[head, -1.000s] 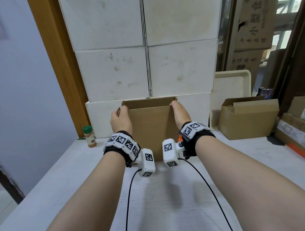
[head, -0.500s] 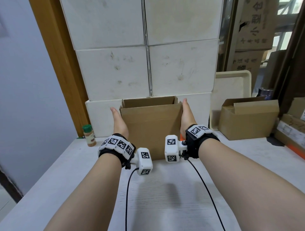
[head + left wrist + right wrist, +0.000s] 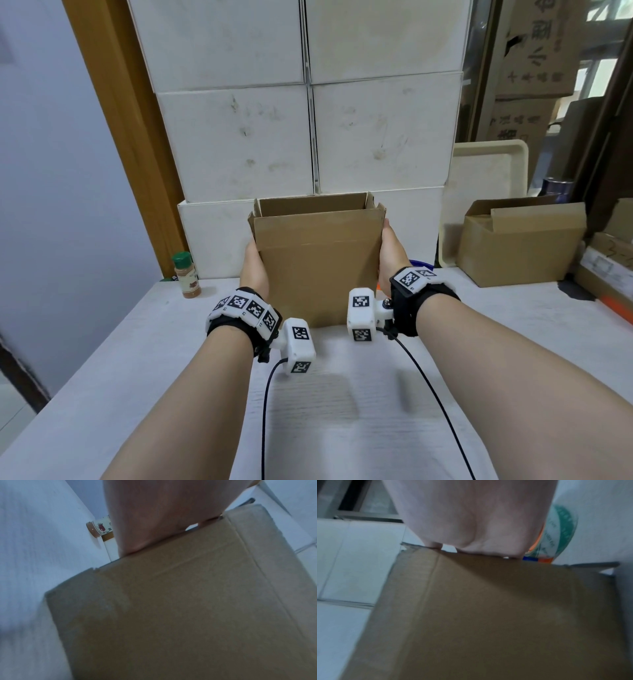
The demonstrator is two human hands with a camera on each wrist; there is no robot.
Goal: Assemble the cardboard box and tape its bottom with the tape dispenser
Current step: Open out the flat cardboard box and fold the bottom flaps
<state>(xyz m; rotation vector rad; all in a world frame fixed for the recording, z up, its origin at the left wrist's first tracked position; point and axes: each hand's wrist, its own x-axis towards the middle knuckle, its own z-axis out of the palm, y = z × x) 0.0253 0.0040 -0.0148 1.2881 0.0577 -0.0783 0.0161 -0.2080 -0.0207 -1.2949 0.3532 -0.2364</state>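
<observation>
A brown cardboard box (image 3: pixel 318 267) stands upright on the white table (image 3: pixel 342 411), its top open and flaps raised. My left hand (image 3: pixel 253 267) lies flat against the box's left side, and my right hand (image 3: pixel 390 253) lies flat against its right side. The wrist views show each palm, left hand (image 3: pixel 154 513) and right hand (image 3: pixel 471 513), pressed on the box wall (image 3: pixel 188 601) (image 3: pixel 488 615); the fingertips are hidden. A tape dispenser (image 3: pixel 559 531) with a green-printed roll and orange and blue parts sits just behind my right hand. In the head view only a blue arc of the tape dispenser (image 3: pixel 420 263) peeks out.
A stack of white boxes (image 3: pixel 308 137) rises right behind the cardboard box. A green-capped spice bottle (image 3: pixel 185 274) stands at the back left. A second cardboard box (image 3: pixel 520 243) and a leaning cream tray (image 3: pixel 486 192) are at the right. Camera cables trail over the near table.
My hands have left the box's top edge and slid down to its two sides. The top now stands open and squarer.
</observation>
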